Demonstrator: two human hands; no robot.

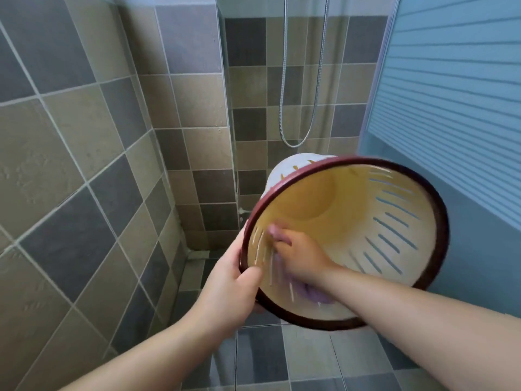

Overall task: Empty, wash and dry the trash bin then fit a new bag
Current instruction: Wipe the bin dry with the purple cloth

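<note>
The trash bin [375, 198] is a white slotted plastic basket with a dark red rim, tipped on its side in the air with its mouth facing me. My left hand [228, 283] grips the rim at its lower left, thumb inside. My right hand [298, 255] is inside the bin against the left wall, holding a purple cloth [313, 294] that shows below the hand. The hand and cloth are blurred. The bin's inside holds no trash.
Tiled bathroom walls stand at the left and ahead, with a shower hose [304, 80] hanging behind a glass panel. A blue slatted door [456, 88] is close on the right. The tiled floor [282, 359] lies below the bin.
</note>
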